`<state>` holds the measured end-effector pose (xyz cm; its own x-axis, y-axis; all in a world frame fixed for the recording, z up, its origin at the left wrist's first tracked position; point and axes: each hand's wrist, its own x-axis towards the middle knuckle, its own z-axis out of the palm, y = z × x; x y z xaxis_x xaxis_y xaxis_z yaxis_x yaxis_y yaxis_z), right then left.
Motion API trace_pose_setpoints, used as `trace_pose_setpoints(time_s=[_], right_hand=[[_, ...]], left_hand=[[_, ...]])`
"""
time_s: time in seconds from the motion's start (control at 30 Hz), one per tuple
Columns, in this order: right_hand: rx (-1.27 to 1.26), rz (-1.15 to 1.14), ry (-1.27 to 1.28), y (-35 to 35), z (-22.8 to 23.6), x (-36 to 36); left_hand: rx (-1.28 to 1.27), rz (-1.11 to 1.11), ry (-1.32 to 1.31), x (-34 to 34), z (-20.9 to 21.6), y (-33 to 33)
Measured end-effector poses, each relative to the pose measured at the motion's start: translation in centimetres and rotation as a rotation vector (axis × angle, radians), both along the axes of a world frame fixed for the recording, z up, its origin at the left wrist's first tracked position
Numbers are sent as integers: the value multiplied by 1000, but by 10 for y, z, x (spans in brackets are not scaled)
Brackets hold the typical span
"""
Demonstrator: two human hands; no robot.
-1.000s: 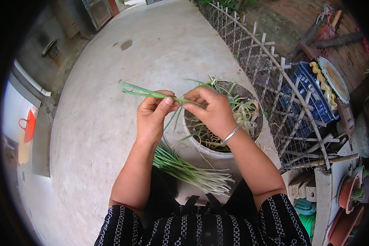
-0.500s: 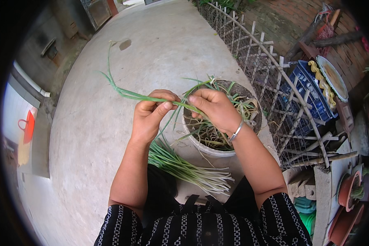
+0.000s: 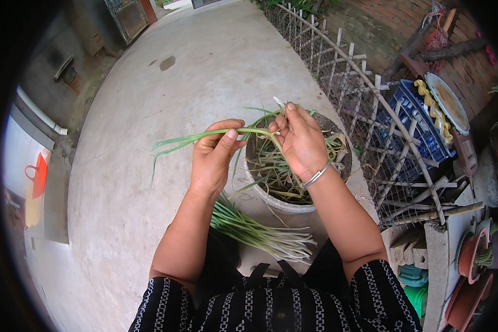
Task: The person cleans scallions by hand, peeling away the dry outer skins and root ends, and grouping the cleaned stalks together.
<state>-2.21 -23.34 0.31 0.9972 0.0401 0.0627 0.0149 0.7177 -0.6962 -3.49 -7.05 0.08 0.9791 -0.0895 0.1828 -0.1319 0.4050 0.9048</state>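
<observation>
My left hand (image 3: 211,163) pinches a green onion (image 3: 251,130) between thumb and fingers, its green leaves hanging out to the left. My right hand (image 3: 305,143) is closed on the same onion near its lower end, where the white tip sticks up past the fingers. A pale, limp strip hangs from the stalk by the right palm. Below both hands stands a round white bucket (image 3: 285,206) holding dry leaves, peelings and tangled green onions. Nearer to me, a bunch of green onions (image 3: 260,235) lies on the ground, white ends to the right.
A wooden lattice fence (image 3: 365,110) with netting runs along the right. Beyond it stand a blue crate (image 3: 420,130) and a round pale tray (image 3: 447,105). Reddish flower pots (image 3: 471,257) are at the lower right. Concrete ground (image 3: 133,138) stretches ahead and left.
The onion has shifted to the right through my left hand, so less leaf hangs out on the left. My right hand has turned upward, and the white tip now shows above its fingers.
</observation>
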Motion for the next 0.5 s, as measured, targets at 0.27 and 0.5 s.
trace_pose_setpoints(time_s=[0.27,0.5], right_hand=[[-252,-54,-43,-1,-5,3],[-510,-20,-79,-6,-8,5]], left_hand=[[-90,78,51,6,0,10],[-187,250,43,16,3,32]])
